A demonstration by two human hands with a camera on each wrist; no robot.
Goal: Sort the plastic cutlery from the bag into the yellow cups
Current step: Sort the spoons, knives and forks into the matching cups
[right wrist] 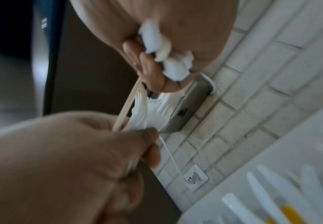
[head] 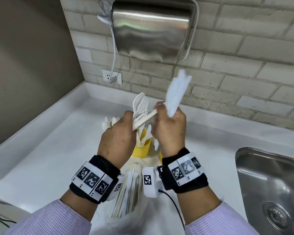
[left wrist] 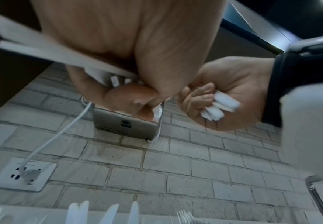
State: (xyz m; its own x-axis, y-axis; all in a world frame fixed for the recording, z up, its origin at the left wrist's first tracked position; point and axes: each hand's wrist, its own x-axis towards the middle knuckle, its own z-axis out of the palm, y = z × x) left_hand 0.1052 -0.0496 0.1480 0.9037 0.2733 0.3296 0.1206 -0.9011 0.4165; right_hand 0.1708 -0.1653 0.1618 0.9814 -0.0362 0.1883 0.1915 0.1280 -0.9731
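Left hand (head: pixel 116 139) raised over the counter (head: pixel 46 150), fingers curled round a bunch of forks (head: pixel 140 104), tines fanned toward 12 o'clock. Right hand (head: pixel 171 129) close at 3 o'clock of the left, fist closed on a bundle of knives (head: pixel 176 92), blades blurred and slanting toward 1 o'clock. One pale handle (head: pixel 146 118) bridging the two hands, its far end pinched at the right thumb and fingertips; whether spoon, fork or knife, cannot tell. Handle ends poking out under both fists in the wrist views.

Directly below the hands, at 6 o'clock, a yellow cup (head: pixel 143 148) standing on the counter with white cutlery upright in it; a second cup edge (head: pixel 161 156) just showing past the right wrist. Spoons (head: pixel 109 122) peeking out at 9 o'clock behind the left knuckles. Bag (head: pixel 129 197) nearer still, between the forearms, mouth open, more cutlery packed inside.

Steel sink (head: pixel 271 180) at 3 o'clock. Hand dryer (head: pixel 151 26) on the brick wall at 12 o'clock, cord running down to a socket (head: pixel 111 76).
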